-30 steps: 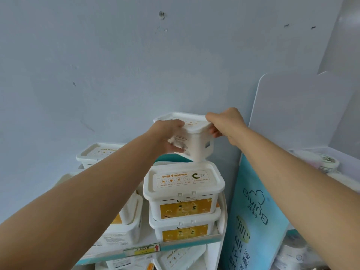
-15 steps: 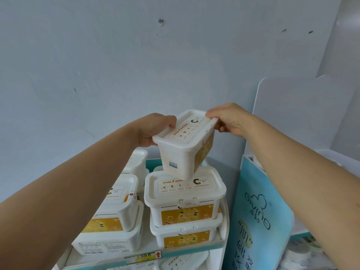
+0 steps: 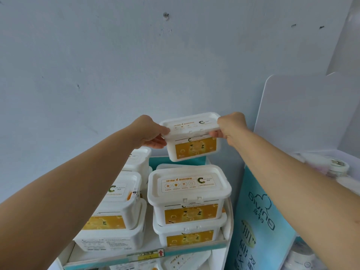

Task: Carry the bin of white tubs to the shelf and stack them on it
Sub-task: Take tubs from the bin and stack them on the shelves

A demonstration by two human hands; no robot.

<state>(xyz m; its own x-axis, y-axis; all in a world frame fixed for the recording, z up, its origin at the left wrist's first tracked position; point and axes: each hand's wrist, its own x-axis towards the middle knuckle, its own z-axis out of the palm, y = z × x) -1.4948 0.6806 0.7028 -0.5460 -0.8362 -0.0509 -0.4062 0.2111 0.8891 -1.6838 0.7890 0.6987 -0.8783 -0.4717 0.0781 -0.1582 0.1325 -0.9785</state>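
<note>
White tub (image 3: 191, 141) held over a two-tub stack (image 3: 189, 203) on the shelf (image 3: 109, 259).
Left hand (image 3: 148, 131) and right hand (image 3: 232, 125) pinch its lid ends with curled fingers (image 3: 155, 143); lower squarely, rims aligned.

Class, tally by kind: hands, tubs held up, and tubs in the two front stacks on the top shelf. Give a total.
Hands: 2 (left hand, right hand)
Tub held up: 1
Tubs in front stacks: 4
Total: 7

Six white tubs (image 3: 192, 141) (image 3: 189, 193) (image 3: 187, 234) (image 3: 116, 207) (image 3: 109, 240) (image 3: 139, 158) show plainly (one held aloft), two hands (image 3: 150, 133) (image 3: 231, 125), one shelf (image 3: 109, 259).
</note>
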